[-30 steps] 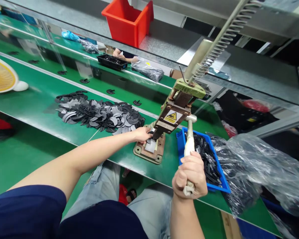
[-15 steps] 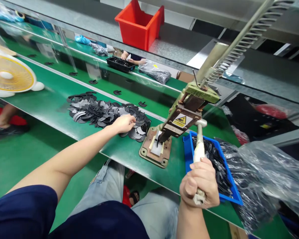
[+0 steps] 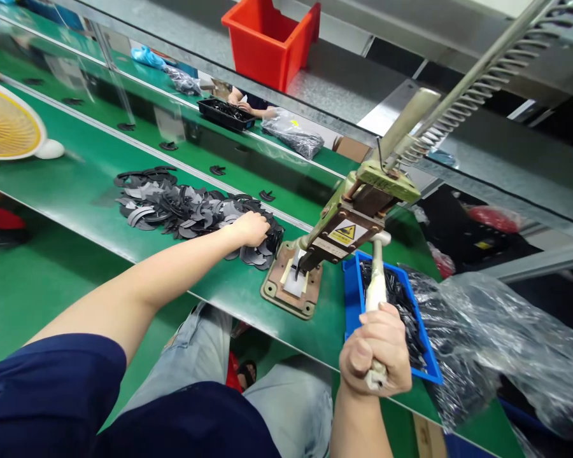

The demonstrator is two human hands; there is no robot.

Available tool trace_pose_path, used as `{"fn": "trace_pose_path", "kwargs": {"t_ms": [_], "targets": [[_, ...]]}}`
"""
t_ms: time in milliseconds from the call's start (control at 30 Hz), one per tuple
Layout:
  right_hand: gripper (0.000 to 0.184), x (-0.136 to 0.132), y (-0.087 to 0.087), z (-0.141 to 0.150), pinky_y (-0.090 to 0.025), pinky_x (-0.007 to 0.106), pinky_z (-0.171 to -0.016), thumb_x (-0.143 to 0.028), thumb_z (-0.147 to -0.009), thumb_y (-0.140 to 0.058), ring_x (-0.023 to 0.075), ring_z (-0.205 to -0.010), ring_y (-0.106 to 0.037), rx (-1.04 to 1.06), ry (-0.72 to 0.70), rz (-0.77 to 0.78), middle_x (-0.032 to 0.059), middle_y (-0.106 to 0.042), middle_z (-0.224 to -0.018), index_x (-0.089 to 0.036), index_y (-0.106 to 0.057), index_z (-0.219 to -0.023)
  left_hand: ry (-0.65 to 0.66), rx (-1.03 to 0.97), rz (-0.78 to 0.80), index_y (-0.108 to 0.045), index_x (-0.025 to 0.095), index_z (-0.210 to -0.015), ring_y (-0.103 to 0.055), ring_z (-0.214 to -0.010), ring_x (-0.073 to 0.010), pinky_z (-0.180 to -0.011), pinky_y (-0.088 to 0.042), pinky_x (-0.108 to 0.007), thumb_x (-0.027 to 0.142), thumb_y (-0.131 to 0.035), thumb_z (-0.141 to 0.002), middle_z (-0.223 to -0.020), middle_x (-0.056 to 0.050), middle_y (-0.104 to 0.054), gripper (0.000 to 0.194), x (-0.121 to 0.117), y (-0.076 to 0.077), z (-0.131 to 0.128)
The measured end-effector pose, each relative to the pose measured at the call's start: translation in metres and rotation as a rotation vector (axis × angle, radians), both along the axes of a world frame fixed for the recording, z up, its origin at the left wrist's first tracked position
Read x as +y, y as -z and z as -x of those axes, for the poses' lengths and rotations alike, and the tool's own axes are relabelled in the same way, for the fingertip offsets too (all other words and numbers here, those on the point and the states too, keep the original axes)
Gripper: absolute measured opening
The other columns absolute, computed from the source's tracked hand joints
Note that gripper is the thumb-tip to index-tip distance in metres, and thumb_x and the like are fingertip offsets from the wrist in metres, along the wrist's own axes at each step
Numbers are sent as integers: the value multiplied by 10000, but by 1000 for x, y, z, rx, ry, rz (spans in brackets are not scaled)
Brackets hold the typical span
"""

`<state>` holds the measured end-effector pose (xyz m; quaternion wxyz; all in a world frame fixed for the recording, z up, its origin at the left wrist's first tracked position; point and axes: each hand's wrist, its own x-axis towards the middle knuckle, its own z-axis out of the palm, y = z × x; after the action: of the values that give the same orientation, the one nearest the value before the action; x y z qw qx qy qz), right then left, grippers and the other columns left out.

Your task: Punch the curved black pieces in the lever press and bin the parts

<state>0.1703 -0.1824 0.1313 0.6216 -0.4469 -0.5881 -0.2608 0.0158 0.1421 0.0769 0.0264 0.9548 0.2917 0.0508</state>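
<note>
My right hand (image 3: 376, 350) is wrapped round the wrapped handle of the lever (image 3: 376, 286) on a hand press (image 3: 348, 222). At the pile of black and grey curved flat pieces (image 3: 186, 207), my left hand (image 3: 252, 229) rests over the right end with fingers curled down. Its fingertips are hidden, so what they hold cannot be made out. Below the press head, a small black part stands over a light plate (image 3: 295, 284) on the rusty press base (image 3: 274, 286). Right of the press sits a blue bin (image 3: 432, 362) filled with black parts.
Clear plastic bags (image 3: 501, 324) lie right of the bin. Several black pieces sit along the green belt (image 3: 241, 181) behind the pile. A fan (image 3: 9, 124) stands at left; a red bin (image 3: 262, 57) is on the shelf. Across the belt, a person's hands are at a black tray (image 3: 224, 117).
My left hand has left the press base and moved leftward to the pile, then shifted slightly right along it. My right hand keeps its hold on the lever. The view has shifted a little.
</note>
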Motion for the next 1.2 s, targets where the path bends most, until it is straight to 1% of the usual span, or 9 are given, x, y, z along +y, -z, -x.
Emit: {"fn": "trace_pose_path", "kwargs": {"t_ms": [67,133,200,300,400,667,867,1033,1200], "targets": [[268,1,1,0,-553,550,-930,-255,-914,-649,166,-700,-637,3,3,-18,-34,-595,-661,-214,-513,-687,-15,-64,-1,-756,110,-1120,-682,-1153,-300,-1023,-475,-379,255,-584,-973,-1166,-185,-735,269,-1,-3,6],[283,4,2,0,-549,550,-925,-263,-914,-649,167,-688,-631,5,2,-46,-33,-587,-650,-215,-502,-677,-66,-230,93,-730,135,-1143,-696,-1137,-262,-1006,-505,-350,256,-547,-1007,-1167,-153,-732,258,-8,-4,11],[299,6,2,1,-550,544,-917,-273,-917,-647,165,-675,-624,13,3,-65,-32,-584,-643,-218,-491,-669,-151,-467,399,-692,155,-1096,-739,-969,-220,-893,-562,-327,289,-582,-1009,-1042,-105,-743,194,-23,0,12],[318,9,1,2,-553,537,-895,-290,-919,-645,165,-655,-613,21,13,-89,-34,-569,-626,-223,-476,-657,-225,-706,1011,-619,162,-975,-693,-652,-141,-671,-577,-274,279,-699,-952,-805,-18,-697,144,-53,14,3],[310,9,0,3,-553,556,-885,-292,-919,-638,174,-651,-610,17,32,-82,-31,-563,-623,-225,-482,-660,-204,-724,1275,-598,155,-912,-630,-557,-90,-580,-549,-218,210,-758,-898,-730,22,-656,170,-75,28,-11],[292,6,0,5,-564,562,-869,-284,-931,-619,174,-655,-609,14,54,-57,-37,-542,-619,-227,-490,-676,-171,-635,1291,-597,171,-971,-690,-535,-130,-512,-542,-201,157,-794,-834,-693,40,-666,240,-82,38,-35],[301,6,0,4,-568,549,-877,-285,-931,-618,164,-658,-617,5,59,-52,-42,-552,-622,-221,-479,-672,-157,-510,1145,-612,192,-971,-730,-564,-162,-504,-540,-213,349,-734,-921,-738,13,-711,205,-75,46,-43],[317,6,0,5,-566,541,-875,-269,-914,-647,156,-667,-621,17,42,-59,-45,-562,-631,-206,-472,-657,-151,-448,1053,-647,183,-956,-716,-544,-134,-498,-496,-181,408,-708,-942,-728,6,-727,233,-72,44,-42],[333,14,0,7,-544,539,-875,-278,-917,-653,156,-645,-600,53,35,-140,-42,-546,-611,-209,-470,-647,-145,-467,1122,-647,180,-898,-687,-493,-124,-471,-467,-171,409,-806,-863,-684,25,-701,281,-69,39,-42]]}}
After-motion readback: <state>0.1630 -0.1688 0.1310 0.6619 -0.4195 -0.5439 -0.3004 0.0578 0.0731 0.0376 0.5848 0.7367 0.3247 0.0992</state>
